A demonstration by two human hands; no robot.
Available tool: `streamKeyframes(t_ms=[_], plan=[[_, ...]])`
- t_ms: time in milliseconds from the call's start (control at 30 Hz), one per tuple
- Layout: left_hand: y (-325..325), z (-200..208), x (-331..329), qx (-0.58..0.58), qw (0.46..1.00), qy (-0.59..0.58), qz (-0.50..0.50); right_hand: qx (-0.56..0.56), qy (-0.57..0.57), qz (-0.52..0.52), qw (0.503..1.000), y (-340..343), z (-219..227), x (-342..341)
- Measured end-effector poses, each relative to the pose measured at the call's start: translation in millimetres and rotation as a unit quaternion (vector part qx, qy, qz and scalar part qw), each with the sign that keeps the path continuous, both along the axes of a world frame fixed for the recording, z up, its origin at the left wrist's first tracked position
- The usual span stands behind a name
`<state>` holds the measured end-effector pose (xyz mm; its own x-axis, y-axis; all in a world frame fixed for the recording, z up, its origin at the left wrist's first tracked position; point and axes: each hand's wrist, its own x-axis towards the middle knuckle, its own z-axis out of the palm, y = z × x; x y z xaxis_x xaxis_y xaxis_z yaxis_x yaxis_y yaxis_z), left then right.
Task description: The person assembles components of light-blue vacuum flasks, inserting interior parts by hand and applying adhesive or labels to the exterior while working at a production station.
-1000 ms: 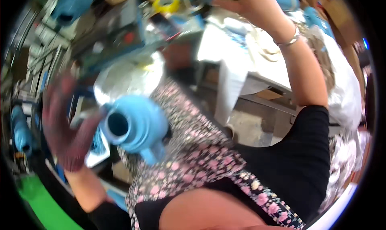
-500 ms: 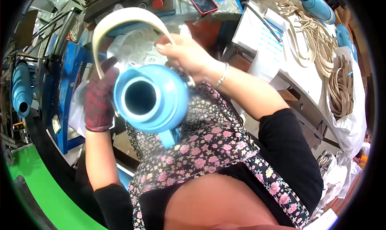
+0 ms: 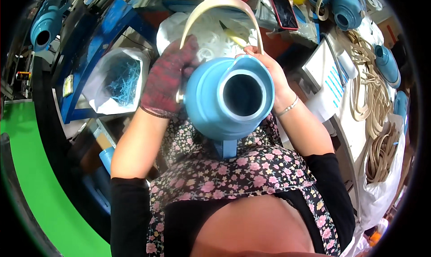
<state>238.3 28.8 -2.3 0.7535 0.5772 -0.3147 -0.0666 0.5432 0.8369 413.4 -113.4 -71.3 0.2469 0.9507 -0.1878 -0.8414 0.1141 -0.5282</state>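
A blue vacuum jug body (image 3: 202,95) is held in front of my apron, its open round mouth facing up at me and a blue side grip (image 3: 226,149) pointing toward my body. Above it arches a cream strap handle (image 3: 223,2). My left hand (image 3: 167,77), in a dark red and black glove, is closed around the strap's left end, beside the jug and a small pale stud (image 3: 180,96). My bare right hand (image 3: 274,75) pinches the strap's right end by the jug's spout, its lower fingers partly hidden behind the jug.
Behind the jug lies a clear bag of pale rings (image 3: 208,43) with a yellow-handled tool (image 3: 234,36). A white-lined bin holds blue scraps (image 3: 125,84). Right are a phone (image 3: 283,10), bundled cream straps (image 3: 370,95) and blue jugs (image 3: 348,10). A green surface (image 3: 38,176) lies left.
The view has swung, so the surroundings sit differently. The jug's mouth now tilts toward the right, and my right hand has moved lower down the strap's right end. Both hands stay on the handle.
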Motion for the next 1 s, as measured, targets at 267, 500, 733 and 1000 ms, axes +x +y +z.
streamKeyframes(t_ms=[267,500,733,1000], plan=[[5.0,-27.2,-15.3,-0.059,0.994,-0.091,0.016,-0.031,0.045,0.023,0.998,-1.1,15.0,-12.5],[-5.7,-7.6,-12.6,-0.047,0.995,-0.070,0.044,-0.054,0.050,0.010,0.997,2.2,16.9,-17.8],[4.8,-2.5,-9.8,0.052,0.986,-0.153,0.028,0.095,-0.379,-0.220,0.894,1.4,9.6,-0.2],[9.4,-8.7,6.5,0.102,0.990,-0.084,0.048,0.071,-0.722,-0.197,0.659,-35.1,103.3,-19.2]])
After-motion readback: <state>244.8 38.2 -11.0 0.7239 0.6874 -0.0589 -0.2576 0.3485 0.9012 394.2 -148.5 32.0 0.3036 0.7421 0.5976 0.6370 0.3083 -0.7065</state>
